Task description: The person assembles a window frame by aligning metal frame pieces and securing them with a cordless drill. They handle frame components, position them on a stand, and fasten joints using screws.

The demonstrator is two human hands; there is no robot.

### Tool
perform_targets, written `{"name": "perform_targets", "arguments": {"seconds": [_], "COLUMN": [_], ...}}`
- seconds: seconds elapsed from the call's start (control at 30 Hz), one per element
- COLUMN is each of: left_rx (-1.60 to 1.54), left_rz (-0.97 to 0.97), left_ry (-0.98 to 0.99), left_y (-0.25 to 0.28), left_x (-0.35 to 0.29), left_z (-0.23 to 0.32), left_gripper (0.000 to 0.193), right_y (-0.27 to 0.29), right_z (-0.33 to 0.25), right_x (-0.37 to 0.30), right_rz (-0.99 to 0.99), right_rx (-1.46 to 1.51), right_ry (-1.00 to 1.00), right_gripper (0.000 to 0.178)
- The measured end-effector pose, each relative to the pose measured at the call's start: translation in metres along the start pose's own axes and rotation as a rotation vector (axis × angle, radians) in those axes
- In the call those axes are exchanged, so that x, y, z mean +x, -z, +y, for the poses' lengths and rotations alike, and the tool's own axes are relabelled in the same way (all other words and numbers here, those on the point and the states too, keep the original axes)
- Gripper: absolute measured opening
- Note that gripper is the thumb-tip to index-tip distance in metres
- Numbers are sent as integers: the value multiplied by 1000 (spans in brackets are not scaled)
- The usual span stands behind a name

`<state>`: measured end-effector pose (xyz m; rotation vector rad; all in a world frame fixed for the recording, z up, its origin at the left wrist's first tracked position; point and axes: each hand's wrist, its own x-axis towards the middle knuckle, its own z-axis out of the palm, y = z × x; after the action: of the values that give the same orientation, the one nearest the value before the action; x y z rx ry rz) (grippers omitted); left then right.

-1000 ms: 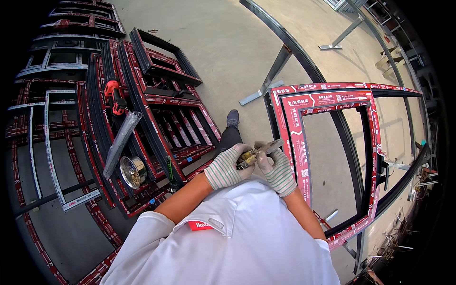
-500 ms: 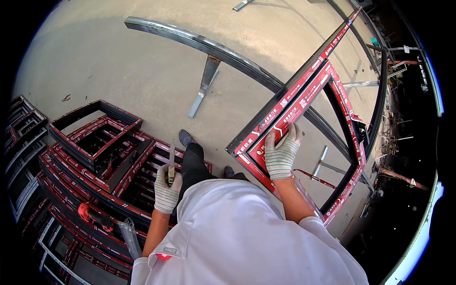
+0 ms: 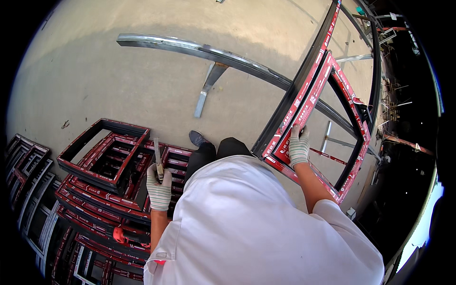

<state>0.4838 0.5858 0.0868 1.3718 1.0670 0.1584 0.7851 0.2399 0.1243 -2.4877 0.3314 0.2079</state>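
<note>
Left hand (image 3: 159,190) closed around a tool (image 3: 157,159) — held upright over stacked frames (image 3: 107,175). Right hand (image 3: 298,146) grips red-taped frame (image 3: 308,102) — leaning on steel rail (image 3: 199,47).

1. torso: white short-sleeved shirt (image 3: 266,223), loose, lightly creased.
2. left sleeve: small red patch (image 3: 160,261) at the hem.
3. left hand (image 3: 159,190): knitted work glove, pale grey-white with a greenish tint, ribbed cuff.
4. right hand (image 3: 299,146): matching knitted glove.
5. legs: dark trousers (image 3: 216,152).
6. foot: dark grey shoe (image 3: 196,138), one visible.
</note>
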Motion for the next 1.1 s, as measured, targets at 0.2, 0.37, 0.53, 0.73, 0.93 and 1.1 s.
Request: {"name": "perform_targets", "arguments": {"seconds": [0.2, 0.37, 0.53, 0.73, 0.93, 1.1], "left_rx": [9, 11, 142, 209, 456, 427], "left_rz": [69, 67, 41, -106, -337, -475], "left_ry": [17, 9, -16, -101, -199, -299], "left_y": [24, 38, 44, 51, 48, 30], "left_x": [7, 31, 77, 160, 251, 311], "left_z": [12, 22, 54, 97, 176, 229], "left_gripper": [28, 28, 29, 26, 33, 34], "right_y": [-7, -11, -15, -25, -32, -40], "right_z": [-1, -15, -25, -27, -54, -61], "right_x": [2, 1, -3, 5, 9, 17], "right_rz": [18, 48, 108, 201, 327, 363], "right_rx": [-174, -223, -245, -263, -246, -296], "right_ry": [-47, -68, -187, -232, -374, -543], "right_gripper": [68, 64, 70, 64, 61, 62]}}
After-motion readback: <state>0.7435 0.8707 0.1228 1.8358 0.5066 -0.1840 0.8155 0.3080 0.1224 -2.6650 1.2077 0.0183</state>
